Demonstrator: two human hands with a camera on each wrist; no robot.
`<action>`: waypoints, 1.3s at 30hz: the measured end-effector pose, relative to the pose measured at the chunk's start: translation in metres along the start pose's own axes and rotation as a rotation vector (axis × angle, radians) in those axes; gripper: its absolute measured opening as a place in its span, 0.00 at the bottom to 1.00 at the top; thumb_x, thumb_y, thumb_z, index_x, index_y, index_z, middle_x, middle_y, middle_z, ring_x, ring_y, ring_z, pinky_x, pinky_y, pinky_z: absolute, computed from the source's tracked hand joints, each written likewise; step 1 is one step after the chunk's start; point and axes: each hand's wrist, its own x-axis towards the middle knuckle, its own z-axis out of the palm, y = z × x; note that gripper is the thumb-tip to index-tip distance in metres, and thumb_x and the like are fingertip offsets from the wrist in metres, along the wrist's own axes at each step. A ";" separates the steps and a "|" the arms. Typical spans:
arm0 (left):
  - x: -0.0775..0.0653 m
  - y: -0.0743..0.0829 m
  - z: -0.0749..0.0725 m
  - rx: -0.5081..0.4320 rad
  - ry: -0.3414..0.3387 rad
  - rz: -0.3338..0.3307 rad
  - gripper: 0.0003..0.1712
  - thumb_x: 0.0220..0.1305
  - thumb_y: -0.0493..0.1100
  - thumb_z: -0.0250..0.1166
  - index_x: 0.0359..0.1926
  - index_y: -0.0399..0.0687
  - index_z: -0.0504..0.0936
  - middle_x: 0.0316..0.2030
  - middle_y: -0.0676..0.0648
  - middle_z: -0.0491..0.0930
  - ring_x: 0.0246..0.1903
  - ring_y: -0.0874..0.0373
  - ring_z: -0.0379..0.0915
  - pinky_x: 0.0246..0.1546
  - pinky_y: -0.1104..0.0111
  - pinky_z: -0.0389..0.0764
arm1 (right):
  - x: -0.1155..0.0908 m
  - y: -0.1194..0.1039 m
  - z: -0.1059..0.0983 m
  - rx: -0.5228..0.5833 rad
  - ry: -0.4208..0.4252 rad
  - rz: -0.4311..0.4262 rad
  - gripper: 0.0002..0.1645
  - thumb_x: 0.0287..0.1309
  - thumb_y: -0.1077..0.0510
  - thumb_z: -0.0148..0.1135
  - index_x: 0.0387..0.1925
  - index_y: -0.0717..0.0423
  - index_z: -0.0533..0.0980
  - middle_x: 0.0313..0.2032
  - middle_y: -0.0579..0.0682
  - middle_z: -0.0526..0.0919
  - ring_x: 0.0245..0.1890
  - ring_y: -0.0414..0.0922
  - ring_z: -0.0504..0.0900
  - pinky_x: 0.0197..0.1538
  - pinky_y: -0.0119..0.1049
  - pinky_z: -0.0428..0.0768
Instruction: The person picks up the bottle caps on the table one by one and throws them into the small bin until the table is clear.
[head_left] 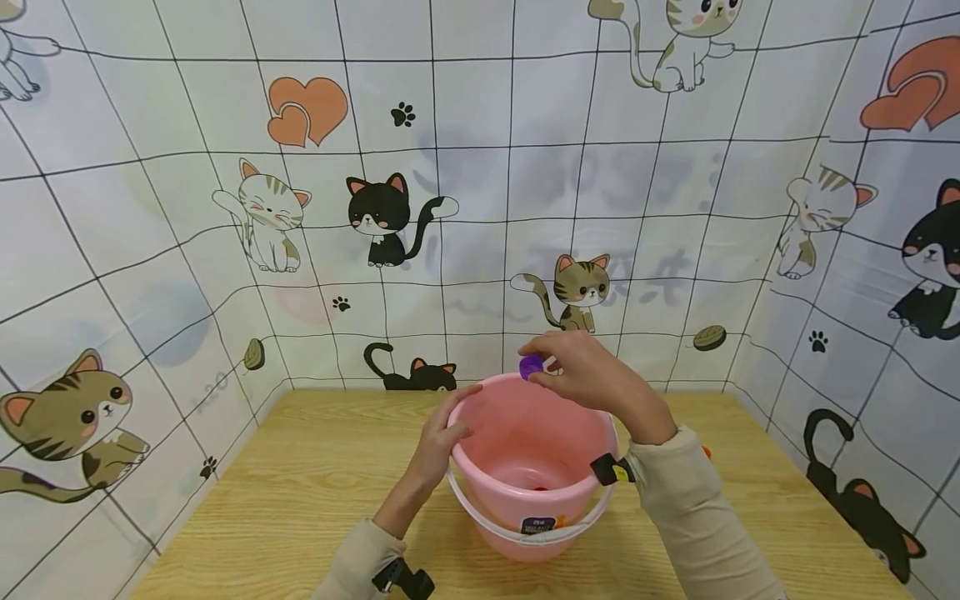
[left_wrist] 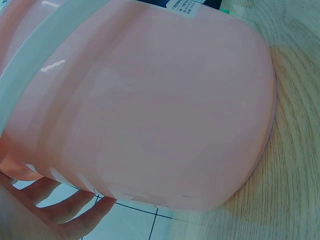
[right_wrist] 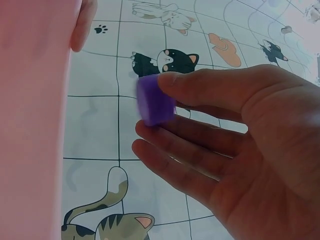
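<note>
A pink bucket [head_left: 517, 475] stands upright on the wooden table, its white handle [head_left: 525, 540] hanging down at the front. My left hand [head_left: 442, 433] grips the bucket's left rim, and the left wrist view shows its fingers [left_wrist: 82, 210] along the outer wall. Above the far rim, my right hand [head_left: 581, 367] pinches a small purple block [head_left: 531, 367] between thumb and fingers. The right wrist view has this block [right_wrist: 156, 100] at the fingertips, with the other fingers spread loosely below. Low inside the bucket, a bit of something red [head_left: 540, 489] shows.
A light wooden table [head_left: 322, 500] bears the bucket. White cloth walls [head_left: 472, 192] printed with cats and grid lines enclose it at the back and sides. A small orange thing [head_left: 707, 451] peeks out beside the right sleeve. A dark label [head_left: 538, 525] is on the bucket's front.
</note>
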 end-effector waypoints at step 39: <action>0.000 -0.001 0.000 0.018 0.003 0.008 0.36 0.60 0.37 0.54 0.71 0.56 0.74 0.71 0.43 0.71 0.62 0.43 0.74 0.58 0.53 0.82 | -0.007 0.005 -0.003 -0.005 -0.005 0.014 0.17 0.63 0.62 0.68 0.53 0.60 0.83 0.50 0.55 0.89 0.47 0.52 0.88 0.48 0.46 0.87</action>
